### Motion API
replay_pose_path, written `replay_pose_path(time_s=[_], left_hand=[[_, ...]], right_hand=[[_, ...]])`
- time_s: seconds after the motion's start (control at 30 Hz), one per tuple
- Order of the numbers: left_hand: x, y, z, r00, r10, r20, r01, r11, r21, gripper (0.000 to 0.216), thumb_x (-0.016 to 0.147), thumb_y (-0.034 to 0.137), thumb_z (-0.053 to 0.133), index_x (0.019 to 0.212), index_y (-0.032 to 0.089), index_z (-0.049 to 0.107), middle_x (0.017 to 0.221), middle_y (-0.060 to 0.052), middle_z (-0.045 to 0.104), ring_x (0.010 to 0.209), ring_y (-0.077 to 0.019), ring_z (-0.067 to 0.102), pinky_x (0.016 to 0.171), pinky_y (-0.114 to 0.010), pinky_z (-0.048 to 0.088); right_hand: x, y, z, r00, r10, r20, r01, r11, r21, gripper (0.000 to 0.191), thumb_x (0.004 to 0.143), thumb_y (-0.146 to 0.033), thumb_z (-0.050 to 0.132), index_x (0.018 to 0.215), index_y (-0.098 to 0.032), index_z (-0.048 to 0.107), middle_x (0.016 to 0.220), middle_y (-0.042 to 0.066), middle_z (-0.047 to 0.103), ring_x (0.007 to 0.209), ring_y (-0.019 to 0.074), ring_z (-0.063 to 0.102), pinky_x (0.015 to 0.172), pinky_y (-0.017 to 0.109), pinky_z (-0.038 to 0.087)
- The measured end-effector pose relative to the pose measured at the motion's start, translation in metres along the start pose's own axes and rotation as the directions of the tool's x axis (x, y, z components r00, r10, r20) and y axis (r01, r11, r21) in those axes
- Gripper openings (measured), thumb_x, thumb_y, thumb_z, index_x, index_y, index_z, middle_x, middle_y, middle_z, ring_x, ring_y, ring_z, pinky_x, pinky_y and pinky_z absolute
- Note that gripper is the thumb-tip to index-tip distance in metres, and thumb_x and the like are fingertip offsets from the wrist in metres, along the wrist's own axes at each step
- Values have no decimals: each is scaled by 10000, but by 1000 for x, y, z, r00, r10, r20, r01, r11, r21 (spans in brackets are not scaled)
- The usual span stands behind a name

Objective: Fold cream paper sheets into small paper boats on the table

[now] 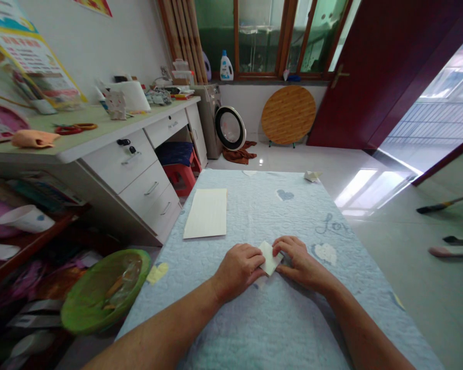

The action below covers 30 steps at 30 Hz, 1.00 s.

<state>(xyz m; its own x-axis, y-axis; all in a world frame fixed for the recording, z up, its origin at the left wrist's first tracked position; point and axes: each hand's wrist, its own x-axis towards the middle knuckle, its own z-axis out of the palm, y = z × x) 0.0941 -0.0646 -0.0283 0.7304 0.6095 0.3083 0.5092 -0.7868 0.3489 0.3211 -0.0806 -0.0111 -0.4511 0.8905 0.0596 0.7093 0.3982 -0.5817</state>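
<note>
A small pale folded paper [270, 259] lies diamond-wise between my two hands, just above the blue quilted table cover [250, 318]. My left hand [241, 270] is closed on its left corner, thumb below and fingers on top. On the opposite side my right hand [296, 261] pinches the right corner between thumb and curled fingers. Both hands hide parts of the paper's edges. A larger stack of pale paper sheets [206, 213] rests flat on the cover, beyond my left hand and apart from it.
A crumpled paper piece [312, 176] sits at the table's far right corner. Left of the table stand a green basin [104, 293] and a white drawer desk [146, 187] with a red stool [181, 174]. An open-doored washing machine [210, 118] is farther back.
</note>
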Motion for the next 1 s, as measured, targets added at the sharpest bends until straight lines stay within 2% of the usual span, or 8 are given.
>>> replay_pose_path(time_s=[0.1, 0.3, 0.5, 0.6, 0.7, 0.83, 1.0], left_hand=[[2, 0, 1, 999, 39, -14, -38, 999, 30, 173, 910, 357, 637, 906, 186, 652, 938, -36, 705, 884, -211, 634, 804, -341, 462], [3, 2, 2, 993, 94, -67, -88, 992, 90, 184, 970, 245, 531, 837, 179, 639, 796, -21, 684, 778, -185, 636, 708, -307, 442], [-1, 8, 2, 993, 95, -64, -85, 985, 150, 198, 979, 226, 497, 836, 179, 627, 774, -26, 659, 751, -187, 614, 700, -318, 437], [-3, 9, 2, 999, 28, -30, -25, 994, 102, 171, 967, 224, 510, 856, 188, 635, 815, -38, 658, 808, -194, 610, 742, -326, 450], [-4, 8, 1, 994, -107, -22, 107, 994, 9, 107, 920, 208, 577, 831, 194, 635, 865, -42, 646, 839, -196, 581, 759, -325, 454], [-5, 7, -4, 958, -286, -21, 282, 953, -110, 51, 836, 166, 660, 805, 190, 628, 913, -42, 601, 896, -207, 536, 807, -340, 448], [-6, 5, -9, 927, -376, 13, 373, 915, -153, 44, 826, 156, 670, 827, 190, 643, 948, -40, 575, 945, -216, 510, 857, -367, 420]], right_hand=[[0, 2, 1, 1000, -2, -10, 2, 1000, 4, 193, 792, -147, 631, 953, -237, 573, 1080, 34, 615, 1098, 225, 510, 1007, 403, 335], [0, -4, 2, 999, 15, -42, -15, 1000, 10, 244, 752, -138, 669, 962, -230, 585, 1053, 33, 605, 1063, 228, 500, 970, 392, 340], [3, -6, 8, 998, 53, -43, -54, 998, -37, 160, 767, -62, 609, 830, -205, 639, 857, 19, 613, 870, 199, 521, 813, 346, 363], [3, -3, 9, 998, 43, -51, -45, 998, -42, 129, 787, -70, 614, 757, -194, 634, 822, 19, 621, 846, 194, 523, 788, 337, 362], [3, -3, 8, 998, 51, -29, -53, 997, -51, 117, 808, -114, 640, 726, -195, 653, 814, 24, 638, 838, 198, 529, 780, 343, 366], [4, -3, 5, 997, 74, 2, -74, 996, -50, 109, 827, -142, 645, 744, -203, 679, 801, 23, 645, 836, 198, 539, 781, 345, 366], [5, -5, 4, 995, 100, 9, -100, 994, -45, 130, 863, -162, 595, 751, -194, 652, 786, 21, 629, 812, 186, 532, 761, 325, 356]])
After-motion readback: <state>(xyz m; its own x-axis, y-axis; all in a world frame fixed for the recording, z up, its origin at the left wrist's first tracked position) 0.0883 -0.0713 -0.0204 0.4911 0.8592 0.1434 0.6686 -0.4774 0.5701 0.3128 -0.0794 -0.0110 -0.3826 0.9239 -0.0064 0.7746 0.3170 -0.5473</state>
